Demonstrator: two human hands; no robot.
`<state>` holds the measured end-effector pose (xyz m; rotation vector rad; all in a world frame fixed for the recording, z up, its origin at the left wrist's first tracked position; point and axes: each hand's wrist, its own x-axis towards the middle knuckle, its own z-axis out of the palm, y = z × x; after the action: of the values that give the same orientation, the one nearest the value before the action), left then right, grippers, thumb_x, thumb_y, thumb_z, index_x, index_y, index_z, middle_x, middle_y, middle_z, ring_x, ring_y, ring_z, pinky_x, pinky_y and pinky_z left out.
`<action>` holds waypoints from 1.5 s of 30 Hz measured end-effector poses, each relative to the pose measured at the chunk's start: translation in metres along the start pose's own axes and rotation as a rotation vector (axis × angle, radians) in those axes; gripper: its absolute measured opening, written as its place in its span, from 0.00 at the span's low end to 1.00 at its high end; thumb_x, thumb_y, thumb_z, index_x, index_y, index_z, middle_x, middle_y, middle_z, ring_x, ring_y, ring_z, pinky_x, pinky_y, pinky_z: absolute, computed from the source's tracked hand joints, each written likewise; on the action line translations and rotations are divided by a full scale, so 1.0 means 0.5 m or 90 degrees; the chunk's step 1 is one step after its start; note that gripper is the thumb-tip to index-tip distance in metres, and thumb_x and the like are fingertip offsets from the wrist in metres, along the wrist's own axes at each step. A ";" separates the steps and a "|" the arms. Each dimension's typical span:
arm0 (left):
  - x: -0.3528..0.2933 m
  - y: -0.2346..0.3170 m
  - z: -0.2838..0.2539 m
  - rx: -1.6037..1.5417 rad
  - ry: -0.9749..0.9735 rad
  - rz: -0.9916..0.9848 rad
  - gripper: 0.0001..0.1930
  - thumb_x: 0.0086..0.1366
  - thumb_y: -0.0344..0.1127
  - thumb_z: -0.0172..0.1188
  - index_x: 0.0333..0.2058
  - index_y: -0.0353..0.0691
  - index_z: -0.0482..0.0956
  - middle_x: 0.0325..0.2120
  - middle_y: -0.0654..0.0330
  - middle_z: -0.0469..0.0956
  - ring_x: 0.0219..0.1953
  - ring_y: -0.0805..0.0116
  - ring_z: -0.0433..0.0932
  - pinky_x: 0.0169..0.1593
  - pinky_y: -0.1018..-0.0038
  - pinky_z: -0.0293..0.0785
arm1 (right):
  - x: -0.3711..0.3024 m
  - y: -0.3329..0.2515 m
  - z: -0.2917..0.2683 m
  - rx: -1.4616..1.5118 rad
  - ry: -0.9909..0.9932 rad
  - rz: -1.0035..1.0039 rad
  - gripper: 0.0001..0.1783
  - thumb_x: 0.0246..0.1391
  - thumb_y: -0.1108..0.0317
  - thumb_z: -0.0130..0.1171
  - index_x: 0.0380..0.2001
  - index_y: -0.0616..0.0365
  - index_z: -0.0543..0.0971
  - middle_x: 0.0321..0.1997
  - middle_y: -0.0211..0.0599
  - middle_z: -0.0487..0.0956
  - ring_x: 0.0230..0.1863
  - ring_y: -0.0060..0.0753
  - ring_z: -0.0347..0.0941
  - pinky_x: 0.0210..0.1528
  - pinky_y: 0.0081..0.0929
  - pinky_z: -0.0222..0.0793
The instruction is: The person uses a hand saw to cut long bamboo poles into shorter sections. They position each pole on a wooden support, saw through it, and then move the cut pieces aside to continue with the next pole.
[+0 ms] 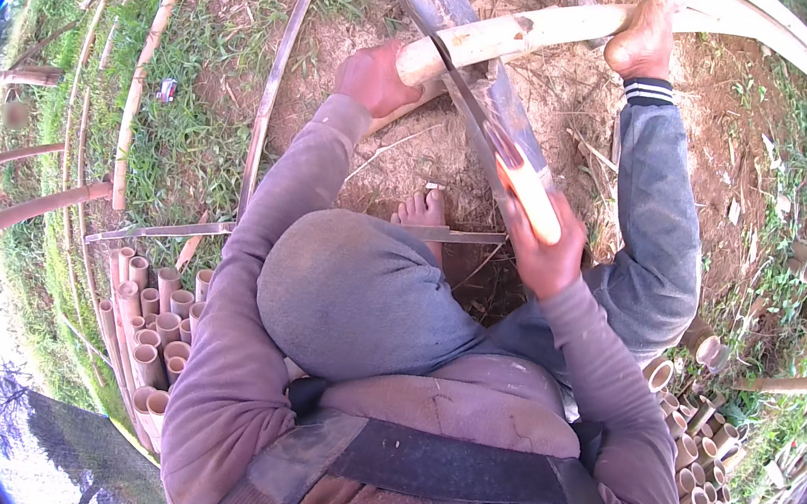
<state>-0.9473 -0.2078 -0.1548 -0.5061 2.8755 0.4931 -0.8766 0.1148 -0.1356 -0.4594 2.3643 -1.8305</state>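
Observation:
A pale bamboo pole (542,29) lies across a grey plank-like support (516,115) ahead of me. My left hand (373,77) is closed round the pole near its left end. In my right hand (550,245) is the light-coloured handle of a handsaw (531,199). Its long, narrow dark blade runs up and to the left and crosses the pole just right of my left hand. How deep the blade sits in the bamboo I cannot tell. My bare right foot (646,40) presses on the pole farther right.
Bundles of short cut bamboo tubes stand at my left (153,322) and my right (700,460). A split bamboo strip (280,86) lies on the left, and another strip (471,237) crosses by my left foot (421,209). A bamboo rail fence (151,50) runs along the grass.

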 end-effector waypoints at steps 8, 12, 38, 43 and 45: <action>-0.008 0.006 -0.014 -0.005 0.036 0.016 0.37 0.49 0.54 0.75 0.55 0.41 0.81 0.43 0.44 0.87 0.47 0.45 0.86 0.54 0.56 0.82 | 0.059 -0.006 0.033 -0.013 0.003 -0.066 0.15 0.60 0.67 0.72 0.45 0.64 0.83 0.38 0.50 0.87 0.39 0.38 0.88 0.41 0.35 0.80; -0.004 -0.002 0.014 -0.039 0.034 0.013 0.36 0.48 0.55 0.75 0.54 0.42 0.81 0.43 0.45 0.87 0.47 0.45 0.86 0.53 0.56 0.82 | 0.087 0.019 0.058 -0.005 0.010 -0.010 0.16 0.60 0.65 0.72 0.44 0.64 0.83 0.35 0.52 0.86 0.35 0.39 0.86 0.39 0.37 0.79; -0.081 -0.080 -0.058 -0.566 0.085 -0.071 0.30 0.58 0.41 0.74 0.56 0.33 0.78 0.43 0.51 0.87 0.44 0.55 0.88 0.48 0.61 0.84 | -0.016 -0.007 0.022 -0.175 -0.108 -0.148 0.19 0.56 0.59 0.75 0.41 0.61 0.81 0.27 0.50 0.82 0.27 0.54 0.84 0.31 0.43 0.80; -0.070 -0.085 -0.049 -1.157 0.033 0.011 0.27 0.67 0.37 0.66 0.61 0.32 0.72 0.49 0.50 0.83 0.47 0.54 0.86 0.51 0.57 0.84 | -0.058 0.146 0.103 -0.359 -0.308 -0.433 0.26 0.54 0.55 0.73 0.51 0.59 0.78 0.38 0.45 0.80 0.35 0.53 0.80 0.44 0.43 0.79; -0.065 -0.079 -0.053 -1.189 -0.081 0.062 0.31 0.71 0.41 0.60 0.69 0.38 0.66 0.57 0.57 0.79 0.54 0.65 0.81 0.55 0.62 0.82 | -0.076 0.159 0.121 -0.397 -0.327 -0.473 0.31 0.54 0.53 0.73 0.53 0.60 0.76 0.41 0.48 0.78 0.39 0.57 0.79 0.48 0.45 0.77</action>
<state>-0.9062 -0.2425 -0.1344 -0.3977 1.4205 2.8578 -0.8373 0.0885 -0.2314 -1.8104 2.4686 -0.8511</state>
